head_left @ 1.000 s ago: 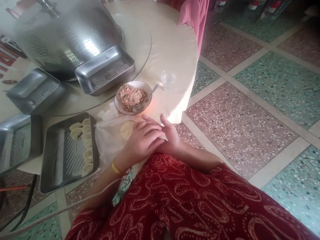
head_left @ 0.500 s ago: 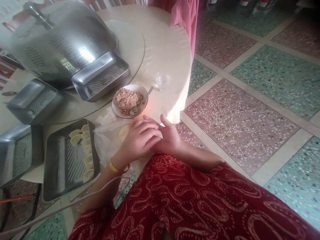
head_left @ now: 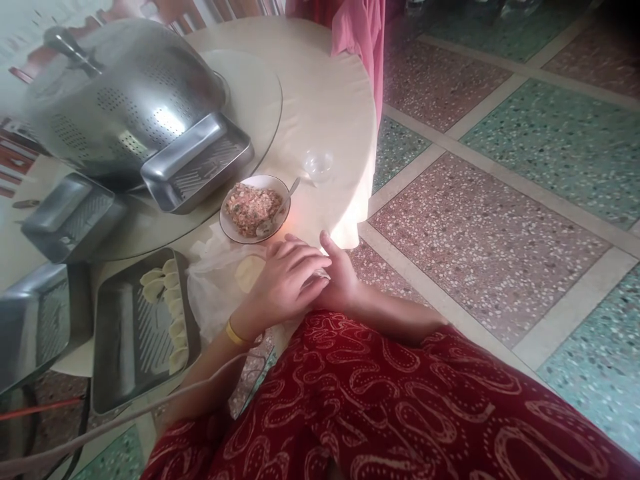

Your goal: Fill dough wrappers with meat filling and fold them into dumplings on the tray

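Note:
My left hand (head_left: pixel 295 273), with a yellow band at the wrist, is closed over the palm of my right hand (head_left: pixel 343 277). Between them shows the pale edge of a dumpling (head_left: pixel 323 273), mostly hidden by my left fingers. Cupped beneath it, my right hand has its thumb raised. A round dumpling wrapper (head_left: pixel 249 272) lies by my left hand on a thin plastic bag (head_left: pixel 213 283). Just beyond the hands stands a bowl of minced filling (head_left: pixel 253 208) with a spoon (head_left: pixel 294 190) in it. Several folded dumplings (head_left: pixel 173 300) line the right side of a metal tray (head_left: pixel 115 353).
A large perforated metal pot (head_left: pixel 135 93) and two metal trays, one of them a tilted tray (head_left: pixel 200 163), rest on the glass turntable (head_left: pixel 260 100). A small clear bowl (head_left: pixel 319 163) is near the table's right edge. Pink cloth (head_left: pixel 357 40) hangs at the back. A cable (head_left: pixel 200 387) crosses below my left arm.
My left fingers have shifted slightly over my right palm, and a little more of the dumpling's edge shows. The view has tilted a bit; the bowl and trays are unchanged.

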Demonstrator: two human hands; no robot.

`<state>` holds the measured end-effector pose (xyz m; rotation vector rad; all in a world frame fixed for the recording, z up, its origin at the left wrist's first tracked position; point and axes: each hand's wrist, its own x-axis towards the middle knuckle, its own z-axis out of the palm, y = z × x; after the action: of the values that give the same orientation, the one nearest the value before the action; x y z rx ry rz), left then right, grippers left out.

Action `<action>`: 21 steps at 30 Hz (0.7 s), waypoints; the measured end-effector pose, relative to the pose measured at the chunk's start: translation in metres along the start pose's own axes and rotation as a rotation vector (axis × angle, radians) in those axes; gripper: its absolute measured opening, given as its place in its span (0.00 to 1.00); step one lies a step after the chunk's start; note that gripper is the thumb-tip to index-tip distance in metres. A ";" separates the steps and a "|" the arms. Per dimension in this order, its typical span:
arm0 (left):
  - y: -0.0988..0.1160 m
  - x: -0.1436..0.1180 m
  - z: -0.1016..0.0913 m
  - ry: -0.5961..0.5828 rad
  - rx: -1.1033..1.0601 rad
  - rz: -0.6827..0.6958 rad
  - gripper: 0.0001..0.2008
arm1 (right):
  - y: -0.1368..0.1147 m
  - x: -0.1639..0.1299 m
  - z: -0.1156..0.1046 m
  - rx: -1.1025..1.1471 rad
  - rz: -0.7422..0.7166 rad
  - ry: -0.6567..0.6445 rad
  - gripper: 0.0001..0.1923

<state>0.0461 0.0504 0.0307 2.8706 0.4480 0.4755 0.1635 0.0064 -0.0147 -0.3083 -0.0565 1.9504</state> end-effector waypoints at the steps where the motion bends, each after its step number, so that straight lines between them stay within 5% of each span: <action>1: -0.001 0.000 0.000 0.006 0.005 0.012 0.08 | 0.000 0.000 -0.001 0.018 0.007 -0.002 0.31; 8: -0.002 0.003 0.004 0.066 0.031 0.098 0.03 | -0.002 -0.004 0.000 0.104 0.031 -0.109 0.29; 15: 0.002 0.005 0.008 0.051 0.060 0.119 0.08 | 0.002 -0.002 -0.004 0.148 0.007 -0.161 0.29; 21: -0.006 -0.002 0.002 0.118 0.023 0.057 0.12 | -0.001 -0.004 -0.006 0.276 0.086 -0.070 0.28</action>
<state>0.0435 0.0547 0.0271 2.8940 0.3939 0.6565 0.1672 0.0027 -0.0199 -0.0604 0.1820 2.0236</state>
